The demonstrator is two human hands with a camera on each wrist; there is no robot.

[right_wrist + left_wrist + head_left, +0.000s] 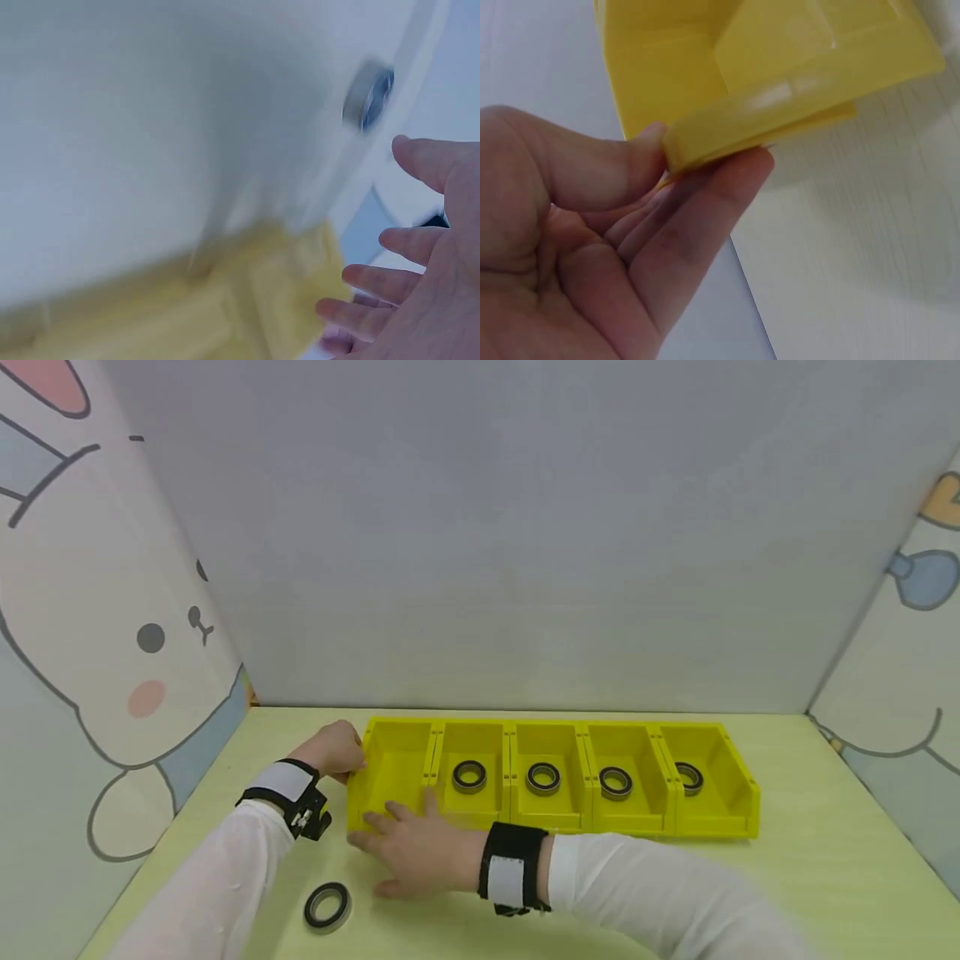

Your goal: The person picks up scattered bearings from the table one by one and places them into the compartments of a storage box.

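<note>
At the left end of a row of yellow bins, my left hand (pixel 335 750) pinches the side wall of the leftmost bin (pixel 397 747). Its thumb is on one side of the yellow edge and its fingers on the other, as the left wrist view shows. My right hand (pixel 420 852) is open with its fingers spread, in front of the two leftmost bins and overlapping their front edge. It holds nothing. On the table to its left lies a ring-shaped bearing (pixel 312 907) with a black face and metal rim.
Each of the other bins holds one similar bearing, such as the bearing (pixel 457 777) in the second bin and the bearing (pixel 532 779) in the middle one. A grey wall (pixel 525 568) stands behind the pale table (pixel 810 860), with cartoon-printed panels (pixel 97 635) at the sides.
</note>
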